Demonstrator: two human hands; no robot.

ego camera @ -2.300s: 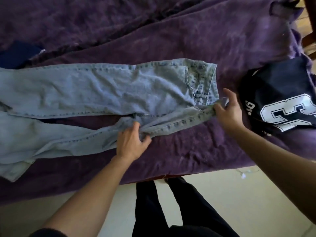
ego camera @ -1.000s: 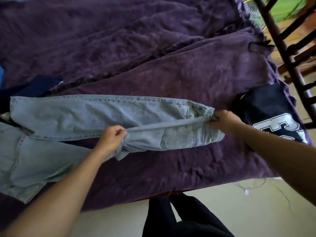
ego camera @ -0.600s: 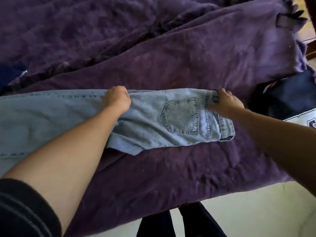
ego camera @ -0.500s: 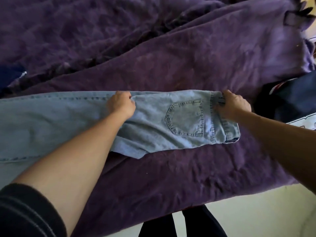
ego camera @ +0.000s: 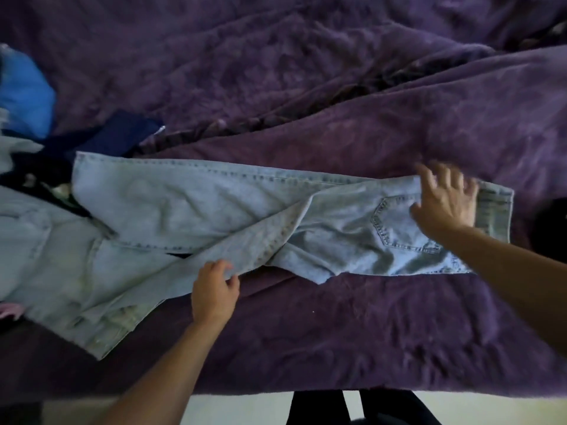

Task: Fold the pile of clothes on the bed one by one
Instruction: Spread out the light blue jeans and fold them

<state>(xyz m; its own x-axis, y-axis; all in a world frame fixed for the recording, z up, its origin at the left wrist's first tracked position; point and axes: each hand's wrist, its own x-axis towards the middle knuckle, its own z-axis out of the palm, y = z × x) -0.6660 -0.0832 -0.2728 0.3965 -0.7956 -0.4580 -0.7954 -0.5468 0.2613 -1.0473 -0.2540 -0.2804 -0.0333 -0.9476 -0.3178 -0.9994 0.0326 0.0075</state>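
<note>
Across the purple bed [ego camera: 337, 332] the jeans [ego camera: 199, 207] lie seat side up. Your right hand [ego camera: 445, 207] rests with straight fingers [ego camera: 448, 179] on the waist, I think to keep it in place. Your left hand [ego camera: 214, 289] pinches the near leg's edge, probably to lay it over the other.

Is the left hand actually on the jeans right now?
Touching. The head view shows the left hand with its fingers curled onto the edge of the near leg of the jeans.
</note>
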